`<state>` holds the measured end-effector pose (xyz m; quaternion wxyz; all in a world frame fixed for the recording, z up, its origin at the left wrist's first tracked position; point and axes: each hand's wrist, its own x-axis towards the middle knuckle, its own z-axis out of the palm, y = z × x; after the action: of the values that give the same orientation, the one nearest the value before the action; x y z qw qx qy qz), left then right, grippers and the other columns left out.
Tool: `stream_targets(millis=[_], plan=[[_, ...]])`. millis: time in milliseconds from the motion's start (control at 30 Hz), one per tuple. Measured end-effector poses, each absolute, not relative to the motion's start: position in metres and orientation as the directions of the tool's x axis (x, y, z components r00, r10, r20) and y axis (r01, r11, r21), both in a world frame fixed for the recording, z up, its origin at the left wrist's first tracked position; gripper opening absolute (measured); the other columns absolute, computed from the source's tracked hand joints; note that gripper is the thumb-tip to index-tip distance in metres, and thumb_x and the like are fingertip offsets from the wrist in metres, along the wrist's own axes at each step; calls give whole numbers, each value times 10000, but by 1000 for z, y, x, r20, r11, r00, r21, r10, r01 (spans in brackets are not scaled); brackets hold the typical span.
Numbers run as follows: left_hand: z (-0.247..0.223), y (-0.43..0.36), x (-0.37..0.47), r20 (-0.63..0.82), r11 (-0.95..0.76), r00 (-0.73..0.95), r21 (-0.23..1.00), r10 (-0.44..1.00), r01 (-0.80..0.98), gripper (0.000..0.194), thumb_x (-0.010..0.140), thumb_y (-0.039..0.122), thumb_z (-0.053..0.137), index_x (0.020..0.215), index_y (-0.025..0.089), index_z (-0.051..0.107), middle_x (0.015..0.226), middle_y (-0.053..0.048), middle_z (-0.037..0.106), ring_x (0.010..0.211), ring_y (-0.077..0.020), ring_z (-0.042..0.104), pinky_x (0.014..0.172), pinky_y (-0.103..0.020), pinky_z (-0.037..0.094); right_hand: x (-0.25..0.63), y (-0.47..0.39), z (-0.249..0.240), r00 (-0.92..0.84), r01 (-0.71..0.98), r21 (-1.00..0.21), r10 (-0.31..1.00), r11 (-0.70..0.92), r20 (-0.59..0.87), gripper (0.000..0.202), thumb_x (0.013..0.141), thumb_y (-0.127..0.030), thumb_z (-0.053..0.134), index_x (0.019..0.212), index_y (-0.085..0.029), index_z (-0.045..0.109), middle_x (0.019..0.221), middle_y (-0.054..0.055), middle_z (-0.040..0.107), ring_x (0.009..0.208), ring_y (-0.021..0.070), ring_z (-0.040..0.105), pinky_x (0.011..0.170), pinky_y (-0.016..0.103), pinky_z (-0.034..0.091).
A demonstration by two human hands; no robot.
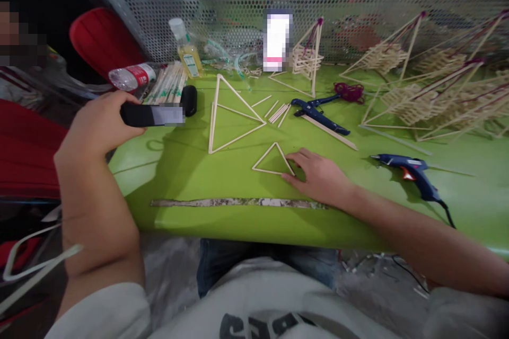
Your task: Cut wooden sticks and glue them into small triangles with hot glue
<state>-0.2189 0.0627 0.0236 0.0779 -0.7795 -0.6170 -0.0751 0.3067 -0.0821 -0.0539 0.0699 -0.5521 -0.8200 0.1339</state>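
My left hand (105, 122) is closed round a dark phone (153, 115) with a lit, blurred screen, held above the table's left side. At the centre, the thumb and fingers of my right hand (318, 174) pinch the right corner of a small stick triangle (264, 171), which lies flat on the green table (191, 180). Behind it stands a larger frame of sticks (237, 143). Several short sticks (278, 113) lie beside a blue cutter (322, 116). A long, speckled strip (238, 202) runs along the near edge.
A blue glue gun (413, 165) with a cord lies at the right. Stick pyramids with purple thread (352, 91) nearby fill the back right. A bottle of yellow liquid (191, 58), a plastic bottle (133, 76) and bundled sticks (167, 83) are at the back left.
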Motion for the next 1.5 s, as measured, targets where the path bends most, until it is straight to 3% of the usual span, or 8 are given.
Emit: stream_targets(millis=[1133,1333,1500], plan=[[25,62,-218,175,-133,128,20,976,991,630,881,555,769,1408,234,642,1284,-109,770,1140,-346,743,960,-417,555,307,-82,-54,-382,885,-301,923,354,-38,512,1102,-567,585,1445,-195,667,1290,148,749,1058,314,766,896,459,630],[23,66,-228,88,-43,43,-5,995,999,721,840,674,800,1375,219,636,1210,-120,769,1059,-344,733,839,-381,520,306,-82,-52,-384,885,-304,922,353,-47,520,1105,-564,586,1442,-178,671,1301,152,750,1074,315,766,902,454,631],[9,82,-255,-190,-79,62,-86,980,993,739,798,744,793,1254,172,691,1129,-107,782,954,-280,700,814,-334,499,307,-82,-52,-379,887,-303,924,348,-50,531,1103,-569,587,1441,-169,678,1304,157,752,1084,325,764,915,477,635]])
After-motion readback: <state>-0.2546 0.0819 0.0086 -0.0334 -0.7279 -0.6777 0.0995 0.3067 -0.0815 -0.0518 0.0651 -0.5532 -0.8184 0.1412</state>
